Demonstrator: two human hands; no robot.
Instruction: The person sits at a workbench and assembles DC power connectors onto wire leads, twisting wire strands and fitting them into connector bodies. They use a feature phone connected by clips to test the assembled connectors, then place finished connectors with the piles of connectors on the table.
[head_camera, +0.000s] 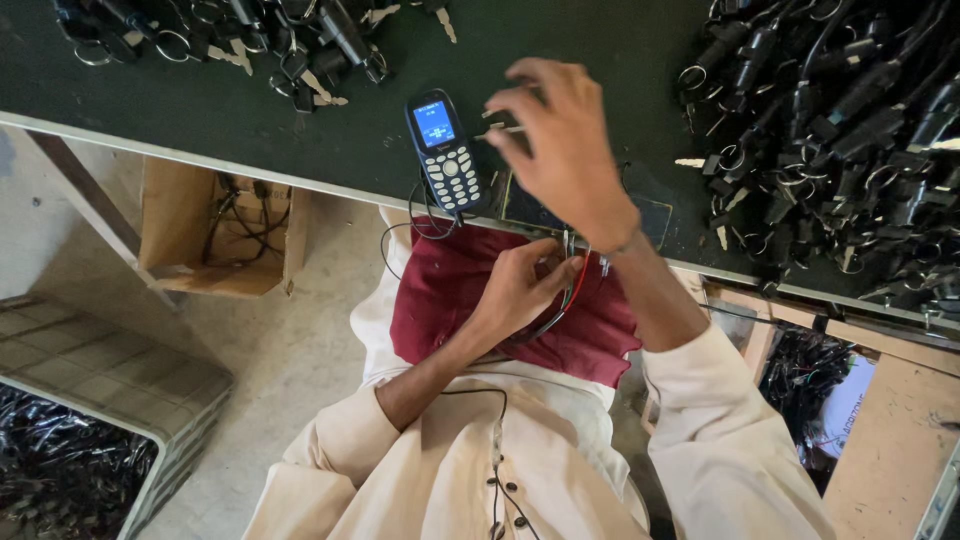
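Note:
My left hand (520, 285) rests on a dark red cloth (450, 300) in my lap and pinches a small metal key with red and black wires (570, 285) at the table's edge. Raised over the dark table, my right hand (560, 140) has its fingers curled around a small pale key-like piece (500, 120). A small dark keypad phone (445, 150) with a lit blue screen lies just left of that hand, near the table's front edge, with a thin cable running down from it.
A big heap of black locks with keys and rings (840, 130) fills the table's right side. Another heap (260, 35) lies at the top left. Under the table stands an open cardboard box (215, 230). A crate of black parts (70, 460) sits at the bottom left.

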